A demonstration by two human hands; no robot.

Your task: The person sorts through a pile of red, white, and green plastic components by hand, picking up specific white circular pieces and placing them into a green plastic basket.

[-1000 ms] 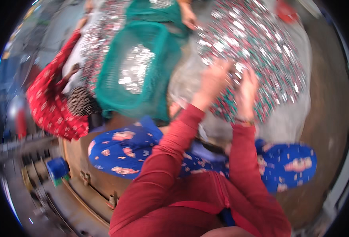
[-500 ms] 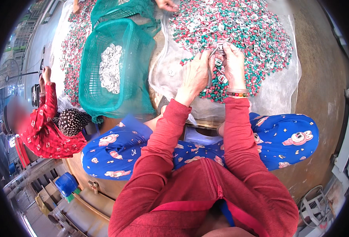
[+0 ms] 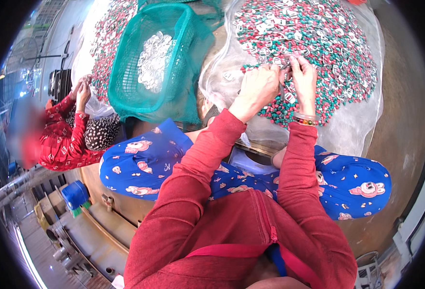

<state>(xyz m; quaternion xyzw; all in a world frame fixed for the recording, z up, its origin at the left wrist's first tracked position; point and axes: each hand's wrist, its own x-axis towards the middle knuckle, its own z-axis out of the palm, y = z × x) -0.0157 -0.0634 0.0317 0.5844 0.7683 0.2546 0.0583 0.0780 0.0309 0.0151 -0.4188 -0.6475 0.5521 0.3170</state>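
My left hand (image 3: 259,89) is closed round a slim dark-grey metal hand tool (image 3: 282,91), perhaps pliers; its tip is largely hidden by fingers. Just to its right, my right hand (image 3: 304,85) pinches thumb and fingers together at the tool's tip, on something too small to make out. Both hands are over the near left edge of a wide pile (image 3: 337,72) of small red and green pieces mixed with white buckle-like pieces. A translucent white sheet (image 3: 218,89) lies under the pile.
Left of the pile stands a green mesh-draped basket (image 3: 115,86) holding white buckle-like pieces (image 3: 154,60). Beyond it spreads another pile (image 3: 107,43). A person in a red patterned top (image 3: 70,139) sits at the left. My knees in blue trousers (image 3: 142,159) flank the sheet's near edge.
The view has shifted, so the basket and pile appear further right and higher. My hands stay together with the tool between them. The person at the left has lowered their hands.
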